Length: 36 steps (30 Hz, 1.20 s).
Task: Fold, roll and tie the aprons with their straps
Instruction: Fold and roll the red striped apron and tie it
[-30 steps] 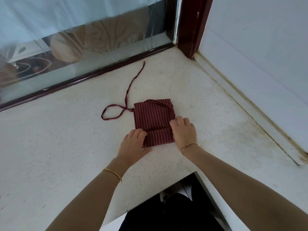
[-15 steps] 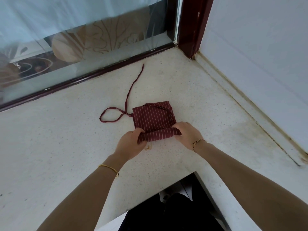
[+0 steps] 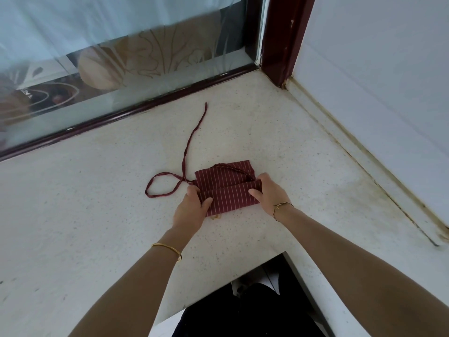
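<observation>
As left hand [image 3: 190, 211] and right hand [image 3: 270, 197] pinch the apron [image 3: 229, 199] at both edges, strap [image 3: 186, 152] loops left.

apron [image 3: 227, 199] roll thicker than before, left hand [image 3: 192, 211] and right hand [image 3: 268, 195] now at its ends

One head-worn view (wide-angle) looks steeply down — close over the counter [image 3: 73, 215].

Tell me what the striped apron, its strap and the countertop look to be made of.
Dark red white-striped apron: thin woven cloth, probably cotton or a blend; matte, folds softly.
Dark red strap: narrow strip of like cloth, limp and twisted.
Speckled off-white countertop: hard, smooth, stone or composite by its flecks; stained near the wall.
</observation>
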Motion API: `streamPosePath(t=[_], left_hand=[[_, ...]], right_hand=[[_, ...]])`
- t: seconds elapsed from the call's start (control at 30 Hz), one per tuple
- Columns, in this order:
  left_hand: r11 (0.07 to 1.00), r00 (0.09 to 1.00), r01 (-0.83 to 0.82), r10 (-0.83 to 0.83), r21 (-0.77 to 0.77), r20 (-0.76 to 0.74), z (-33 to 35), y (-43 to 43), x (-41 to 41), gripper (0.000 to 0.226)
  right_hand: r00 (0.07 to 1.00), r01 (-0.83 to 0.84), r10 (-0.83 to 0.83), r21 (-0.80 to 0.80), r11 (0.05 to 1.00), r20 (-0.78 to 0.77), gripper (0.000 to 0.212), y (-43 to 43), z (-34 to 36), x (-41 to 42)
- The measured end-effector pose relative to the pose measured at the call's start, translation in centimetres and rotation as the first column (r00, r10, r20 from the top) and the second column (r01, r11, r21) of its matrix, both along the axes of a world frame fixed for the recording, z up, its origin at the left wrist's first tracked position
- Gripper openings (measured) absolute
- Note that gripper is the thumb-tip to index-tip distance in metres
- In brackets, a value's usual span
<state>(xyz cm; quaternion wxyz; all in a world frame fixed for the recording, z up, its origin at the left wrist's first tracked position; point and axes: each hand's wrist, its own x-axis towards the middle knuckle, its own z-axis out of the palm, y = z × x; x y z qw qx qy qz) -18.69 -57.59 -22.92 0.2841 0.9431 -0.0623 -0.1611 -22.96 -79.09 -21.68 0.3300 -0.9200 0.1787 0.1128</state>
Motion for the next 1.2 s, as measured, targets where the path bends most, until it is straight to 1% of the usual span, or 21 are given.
streamPosePath(t=[0.07, 0.13, 0.17, 0.2, 0.27, 0.33, 0.37, 0.43, 0.47, 0.5, 0.57, 0.7, 0.77, 0.83, 0.93, 1.03, 1.07, 1.1, 1.17, 1.2], left_hand=[[0.991, 0.999, 0.003, -0.009, 0.134, 0.047, 0.4, -0.5, 0.0, 0.043], [0.954, 0.98, 0.018, -0.076, 0.298, 0.183, 0.8, -0.9, -0.1, 0.042], [0.933, 0.954, 0.039, -0.14, 0.357, 0.264, 0.8, -0.9, -0.1, 0.039], [0.916, 0.91, 0.076, -0.225, 0.393, 0.349, 0.7, -0.9, -0.2, 0.035], [0.89, 0.815, 0.196, -0.381, 0.411, 0.438, 0.1, -0.8, -0.2, 0.028], [0.893, 0.802, 0.282, -0.42, 0.351, 0.425, -0.1, -0.5, -0.4, 0.021], [0.898, 0.814, 0.304, -0.418, 0.317, 0.403, 0.1, -0.3, -0.4, 0.027], [0.869, 0.802, 0.364, -0.475, 0.334, 0.362, 0.1, 0.3, -0.4, 0.044], [0.851, 0.796, 0.389, -0.503, 0.352, 0.336, 0.0, 0.6, -0.3, 0.049], [0.846, 0.8, 0.402, -0.51, 0.349, 0.315, 0.1, 0.7, -0.2, 0.049], [0.861, 0.815, 0.412, -0.495, 0.299, 0.301, 0.3, 0.8, 0.1, 0.043], [0.915, 0.875, 0.377, -0.402, 0.141, 0.27, 1.1, 1.1, 0.5, 0.038], [0.948, 0.925, 0.314, -0.318, 0.056, 0.21, 1.5, 1.4, 0.4, 0.035], [0.968, 0.959, 0.25, -0.246, -0.006, 0.139, 1.5, 1.4, 0.0, 0.033], [0.983, 0.984, 0.174, -0.171, -0.052, 0.054, 0.9, 1.2, -0.4, 0.031], [0.994, 0.997, 0.067, -0.064, -0.082, 0.037, 0.7, 0.6, -0.4, 0.039], [0.997, 0.999, 0.031, -0.029, -0.076, 0.029, 0.7, 0.4, -0.3, 0.044], [0.998, 1.0, 0.005, -0.004, -0.061, 0.017, 0.8, 0.0, -0.1, 0.046], [1.0, 1.0, -0.025, 0.025, -0.014, -0.015, 1.0, -0.6, 0.4, 0.044], [0.999, 0.999, -0.035, 0.035, 0.009, -0.025, 1.1, -0.9, 0.6, 0.041]], right_hand=[[0.999, 0.025, -0.024, -0.026, 0.999, 0.026, 0.037, 0.3, 0.3, 0.2], [0.996, 0.031, -0.023, -0.091, 0.995, 0.087, 0.037, 0.5, 0.6, 0.4], [0.992, 0.006, 0.013, -0.153, 0.988, 0.123, 0.035, 0.7, 0.7, 0.4], [0.985, -0.035, 0.074, -0.234, 0.972, 0.159, 0.032, 0.9, 0.7, 0.4], [0.953, -0.129, 0.222, -0.389, 0.912, 0.206, 0.023, 1.2, 0.1, 0.3], [0.927, -0.181, 0.308, -0.463, 0.868, 0.216, 0.019, 1.3, -0.5, 0.1], [0.927, -0.208, 0.324, -0.46, 0.863, 0.188, 0.023, 1.2, -0.7, -0.2], [0.932, -0.283, 0.349, -0.416, 0.864, 0.092, 0.045, 0.9, -0.9, -0.6], [0.928, -0.312, 0.368, -0.418, 0.853, 0.059, 0.053, 0.6, -1.0, -0.7], [0.923, -0.332, 0.384, -0.434, 0.838, 0.036, 0.056, 0.4, -0.9, -0.7], [0.917, -0.347, 0.398, -0.436, 0.83, 0.03, 0.053, 0.1, -0.6, -0.5], [0.926, -0.343, 0.376, -0.327, 0.88, 0.04, 0.042, -0.6, 0.2, 0.1], [0.937, -0.332, 0.35, -0.274, 0.902, 0.015, 0.038, -0.6, 0.5, 0.1], [0.957, -0.283, 0.29, -0.215, 0.935, 0.0, 0.034, -0.2, 0.6, -0.1], [0.972, -0.231, 0.235, -0.163, 0.959, 0.002, 0.031, 0.3, 0.5, -0.1], [0.979, -0.204, 0.2, -0.152, 0.967, -0.04, 0.033, 0.4, 0.5, 0.3], [0.983, -0.183, 0.176, -0.171, 0.968, -0.058, 0.035, 0.6, 0.7, 0.4], [0.985, -0.171, 0.159, -0.235, 0.957, -0.069, 0.037, 0.8, 0.9, 0.7], [0.979, -0.193, 0.199, -0.453, 0.87, -0.034, 0.038, 1.3, 1.3, 1.5], [0.964, -0.229, 0.267, -0.523, 0.821, -0.002, 0.038, 1.8, 1.4, 1.9]])
